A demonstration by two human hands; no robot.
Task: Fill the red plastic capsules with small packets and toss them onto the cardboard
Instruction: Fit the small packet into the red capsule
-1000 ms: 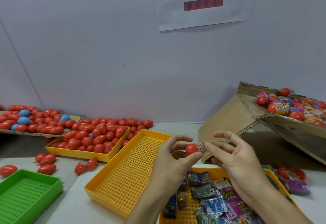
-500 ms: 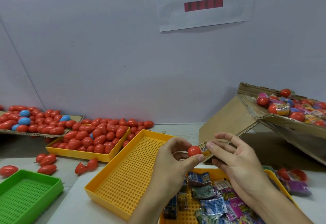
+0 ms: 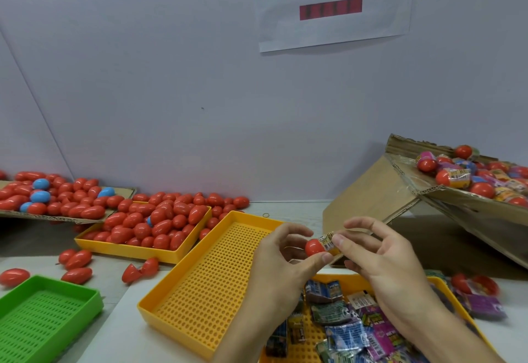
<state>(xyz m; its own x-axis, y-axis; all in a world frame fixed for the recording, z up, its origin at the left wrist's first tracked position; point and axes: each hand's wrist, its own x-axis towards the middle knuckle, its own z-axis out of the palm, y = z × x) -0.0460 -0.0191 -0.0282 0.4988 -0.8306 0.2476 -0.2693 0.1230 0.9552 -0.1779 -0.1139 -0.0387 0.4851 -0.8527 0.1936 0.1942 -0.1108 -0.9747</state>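
Head view: white worktop (image 3: 85, 348) against a pale wall. Both hands meet mid-worktop. Left hand (image 3: 281, 262) pinches the red capsule (image 3: 314, 247); right hand (image 3: 380, 259) pinches the packet (image 3: 328, 241) at its mouth. Long axis runs left-right, mouth facing right. Cardboard (image 3: 371, 199) lies right, nearer the right hand.

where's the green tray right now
In the head view the green tray sits at the bottom left corner of the table, left of the empty yellow tray, with loose red capsules just behind it.
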